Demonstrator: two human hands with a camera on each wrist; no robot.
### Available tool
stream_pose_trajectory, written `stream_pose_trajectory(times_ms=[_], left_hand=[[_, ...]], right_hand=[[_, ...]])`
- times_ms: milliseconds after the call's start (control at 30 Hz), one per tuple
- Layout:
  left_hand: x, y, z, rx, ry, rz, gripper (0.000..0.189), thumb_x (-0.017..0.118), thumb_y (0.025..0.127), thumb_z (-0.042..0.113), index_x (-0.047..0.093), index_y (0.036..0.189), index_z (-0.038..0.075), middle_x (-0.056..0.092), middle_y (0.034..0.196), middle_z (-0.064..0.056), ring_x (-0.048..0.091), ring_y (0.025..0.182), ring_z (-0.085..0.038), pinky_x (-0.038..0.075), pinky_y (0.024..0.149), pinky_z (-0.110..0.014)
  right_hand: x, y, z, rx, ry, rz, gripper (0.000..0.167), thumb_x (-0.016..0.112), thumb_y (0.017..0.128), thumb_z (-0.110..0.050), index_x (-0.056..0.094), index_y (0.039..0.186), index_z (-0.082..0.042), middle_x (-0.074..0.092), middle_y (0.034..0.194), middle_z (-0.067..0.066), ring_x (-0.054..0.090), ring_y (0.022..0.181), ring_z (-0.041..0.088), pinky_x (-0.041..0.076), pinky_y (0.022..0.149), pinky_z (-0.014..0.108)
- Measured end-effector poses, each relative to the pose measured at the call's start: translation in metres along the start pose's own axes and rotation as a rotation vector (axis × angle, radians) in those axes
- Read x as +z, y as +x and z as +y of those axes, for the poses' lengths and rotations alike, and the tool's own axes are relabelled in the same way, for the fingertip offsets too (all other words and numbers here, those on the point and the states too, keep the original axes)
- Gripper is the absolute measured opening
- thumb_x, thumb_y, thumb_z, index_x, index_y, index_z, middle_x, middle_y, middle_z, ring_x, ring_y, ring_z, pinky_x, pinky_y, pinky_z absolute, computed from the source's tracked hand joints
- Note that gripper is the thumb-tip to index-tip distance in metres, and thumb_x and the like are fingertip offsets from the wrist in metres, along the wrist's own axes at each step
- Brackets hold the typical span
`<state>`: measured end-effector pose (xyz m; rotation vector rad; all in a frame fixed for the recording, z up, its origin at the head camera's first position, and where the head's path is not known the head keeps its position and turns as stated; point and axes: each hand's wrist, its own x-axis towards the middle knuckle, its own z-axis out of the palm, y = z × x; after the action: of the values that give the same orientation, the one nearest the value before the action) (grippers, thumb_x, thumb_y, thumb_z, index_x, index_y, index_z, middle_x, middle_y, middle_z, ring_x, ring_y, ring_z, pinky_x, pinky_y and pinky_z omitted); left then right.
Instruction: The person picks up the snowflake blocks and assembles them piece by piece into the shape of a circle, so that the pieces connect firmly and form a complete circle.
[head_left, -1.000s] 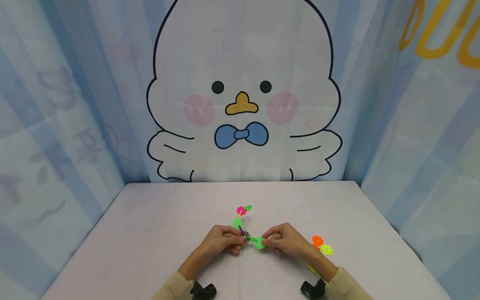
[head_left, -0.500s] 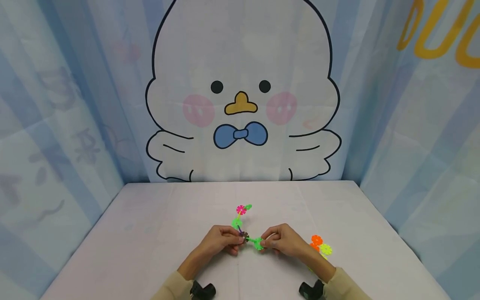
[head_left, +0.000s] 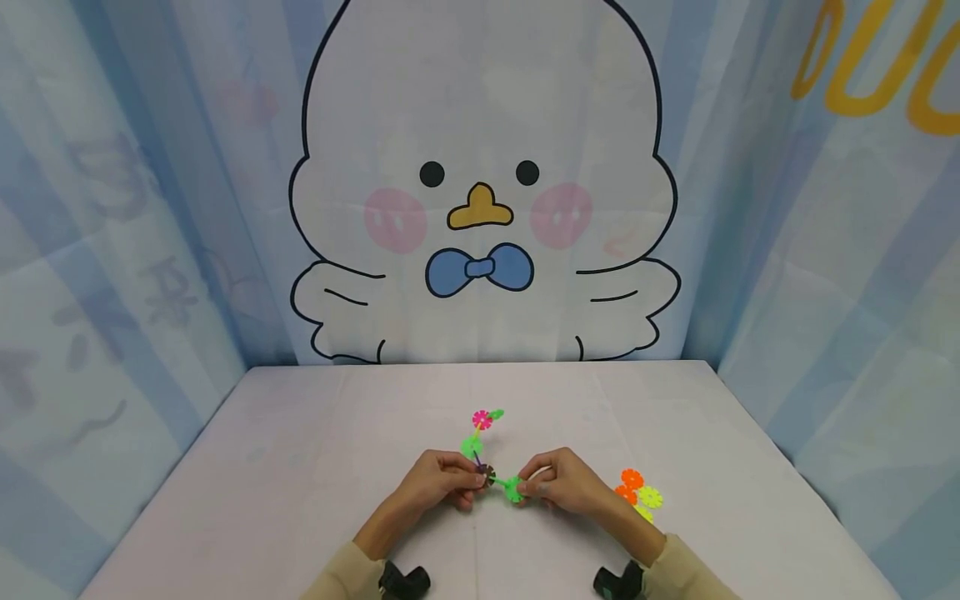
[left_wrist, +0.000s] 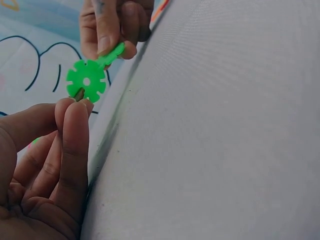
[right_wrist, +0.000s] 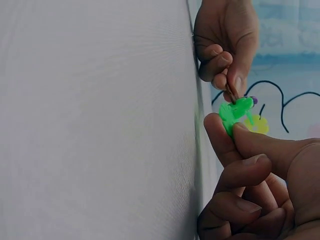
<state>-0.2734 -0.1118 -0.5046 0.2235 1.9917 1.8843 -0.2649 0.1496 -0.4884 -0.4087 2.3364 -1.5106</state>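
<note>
A chain of notched plastic discs, the interlocking snowflake kind, curves over the table in the head view. My left hand (head_left: 442, 480) pinches its brown disc (head_left: 489, 472) between thumb and fingertips. A green disc (left_wrist: 75, 75) is slotted onto that brown one and shows flat in the left wrist view. My right hand (head_left: 561, 482) pinches the end green disc (right_wrist: 227, 119), which joins the other green one at an angle. Beyond my left fingers the chain runs on through a purple disc (head_left: 477, 459), another green disc (head_left: 471, 447), a yellow one and a pink disc (head_left: 482, 420) to a green tip.
Loose orange discs (head_left: 632, 478) and yellow discs (head_left: 650, 497) lie beside my right forearm. The white table (head_left: 315, 433) ends at a curtain (head_left: 480, 333) printed with a cartoon duck. Dark devices (head_left: 405, 581) sit at both wrists.
Both hands and the held discs shift slightly left, the right hand a little more. The right forearm uncovers a yellow disc above it and covers one below. Both grips stay the same.
</note>
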Motion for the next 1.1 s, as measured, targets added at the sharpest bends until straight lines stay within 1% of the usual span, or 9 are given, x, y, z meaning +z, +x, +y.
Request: stream_pose_trajectory(times_ms=[167, 333, 467, 633, 767, 867, 933, 1000, 1100], left_hand=[[-0.001, 0.002, -0.001, -0.006, -0.003, 0.008, 0.017, 0.080, 0.092, 0.006, 0.077, 0.103, -0.005, 0.075, 0.077, 0.003, 0.066, 0.064, -0.007, 0.062, 0.061, -0.023], [-0.002, 0.003, -0.002, -0.014, -0.004, 0.007, 0.015, 0.081, 0.091, 0.008, 0.078, 0.100, -0.003, 0.074, 0.075, 0.004, 0.065, 0.064, -0.006, 0.062, 0.061, -0.022], [-0.003, 0.003, -0.002, -0.006, 0.005, 0.007, 0.015, 0.081, 0.091, 0.006, 0.077, 0.101, -0.004, 0.073, 0.073, 0.004, 0.065, 0.063, -0.006, 0.061, 0.060, -0.022], [-0.004, 0.001, -0.003, 0.003, 0.020, -0.001, 0.017, 0.080, 0.091, 0.006, 0.077, 0.103, -0.005, 0.072, 0.073, 0.004, 0.065, 0.063, -0.006, 0.061, 0.060, -0.021], [-0.004, 0.000, -0.003, 0.005, 0.027, 0.003, 0.016, 0.080, 0.091, 0.005, 0.077, 0.103, -0.005, 0.073, 0.073, 0.004, 0.065, 0.062, -0.006, 0.061, 0.060, -0.022], [-0.004, 0.000, -0.002, 0.004, 0.022, 0.006, 0.017, 0.081, 0.091, 0.005, 0.076, 0.103, -0.006, 0.073, 0.072, 0.004, 0.065, 0.060, -0.006, 0.060, 0.059, -0.021], [-0.004, 0.000, -0.002, 0.008, 0.015, -0.002, 0.017, 0.080, 0.091, 0.005, 0.076, 0.103, -0.007, 0.073, 0.072, 0.004, 0.066, 0.060, -0.005, 0.060, 0.059, -0.021], [-0.004, 0.001, -0.001, 0.012, 0.006, -0.005, 0.018, 0.080, 0.092, 0.006, 0.076, 0.104, -0.006, 0.073, 0.072, 0.004, 0.066, 0.061, -0.005, 0.061, 0.059, -0.021], [-0.004, 0.001, -0.002, 0.022, -0.017, -0.018, 0.019, 0.079, 0.093, 0.007, 0.075, 0.106, -0.007, 0.074, 0.075, 0.003, 0.067, 0.065, -0.006, 0.062, 0.062, -0.022]], right_hand=[[0.002, 0.000, 0.000, -0.010, 0.026, 0.007, 0.016, 0.076, 0.094, -0.010, 0.075, 0.104, 0.003, 0.081, 0.084, 0.016, 0.044, 0.050, 0.005, 0.033, 0.047, 0.018], [0.003, 0.001, 0.000, -0.006, 0.036, 0.015, 0.016, 0.077, 0.094, -0.009, 0.075, 0.102, 0.004, 0.081, 0.081, 0.014, 0.044, 0.049, 0.004, 0.034, 0.047, 0.018], [0.005, 0.001, 0.000, 0.007, 0.040, 0.012, 0.015, 0.077, 0.094, -0.010, 0.076, 0.102, 0.002, 0.082, 0.082, 0.013, 0.043, 0.049, 0.004, 0.034, 0.047, 0.018], [0.007, 0.000, 0.000, 0.024, 0.023, 0.019, 0.013, 0.077, 0.094, -0.010, 0.076, 0.101, 0.000, 0.081, 0.081, 0.012, 0.040, 0.050, 0.005, 0.030, 0.047, 0.018], [0.009, 0.000, 0.000, 0.017, 0.021, 0.007, 0.014, 0.076, 0.095, -0.010, 0.076, 0.102, 0.002, 0.082, 0.084, 0.015, 0.057, 0.059, 0.002, 0.029, 0.051, 0.018], [0.010, 0.001, -0.001, 0.024, 0.018, 0.000, 0.014, 0.076, 0.095, -0.011, 0.076, 0.103, 0.001, 0.082, 0.086, 0.015, 0.061, 0.065, 0.002, 0.028, 0.052, 0.019], [0.010, 0.001, -0.002, 0.039, 0.011, 0.012, 0.013, 0.077, 0.095, -0.011, 0.076, 0.102, -0.001, 0.082, 0.086, 0.014, 0.054, 0.060, 0.003, 0.028, 0.051, 0.019], [0.010, 0.001, -0.002, 0.044, 0.007, 0.030, 0.013, 0.078, 0.095, -0.012, 0.076, 0.102, -0.002, 0.082, 0.085, 0.013, 0.044, 0.055, 0.005, 0.028, 0.050, 0.019], [0.010, 0.001, -0.002, 0.042, 0.022, 0.049, 0.015, 0.078, 0.094, -0.013, 0.076, 0.103, -0.001, 0.082, 0.084, 0.014, 0.041, 0.050, 0.006, 0.031, 0.048, 0.019]])
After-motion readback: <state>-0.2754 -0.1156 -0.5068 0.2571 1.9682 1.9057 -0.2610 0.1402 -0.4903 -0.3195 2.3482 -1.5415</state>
